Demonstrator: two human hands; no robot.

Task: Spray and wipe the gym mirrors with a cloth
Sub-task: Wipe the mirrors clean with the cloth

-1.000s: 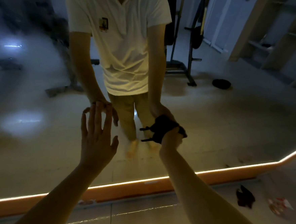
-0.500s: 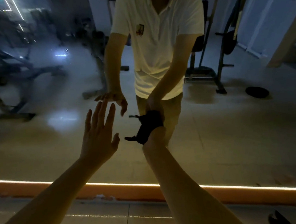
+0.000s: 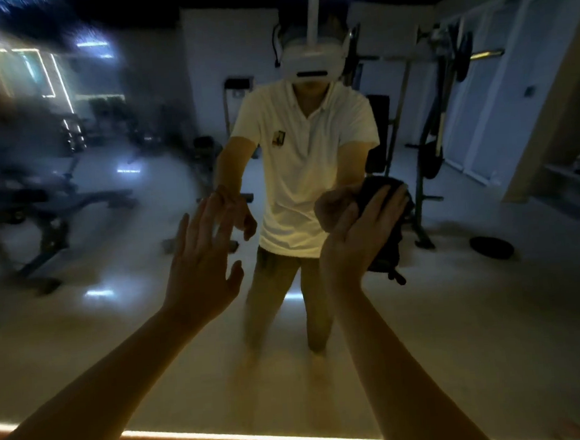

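Room: dim gym seen in mirror (image 3: 118,335), light strip (image 3: 228,437) along its lower edge.
Hard to see: mirror's left side is hazy and smeared; cloth (image 3: 391,247) is mostly hidden behind right hand (image 3: 355,239).
Left hand (image 3: 198,260): raised at the glass, fingers (image 3: 210,222) spread wide, holding nothing; contact with glass unclear.
Right hand: fingers (image 3: 380,203) straight, laid flat on the dark cloth against the mirror.

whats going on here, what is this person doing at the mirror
A person stands facing a large gym mirror and is wiping it. The right hand presses a dark cloth against the glass with straight fingers. The left hand is open with its fingers spread, and its fingertips appear to touch the glass beside it. The left part of the mirror looks hazy. No spray bottle is in view.
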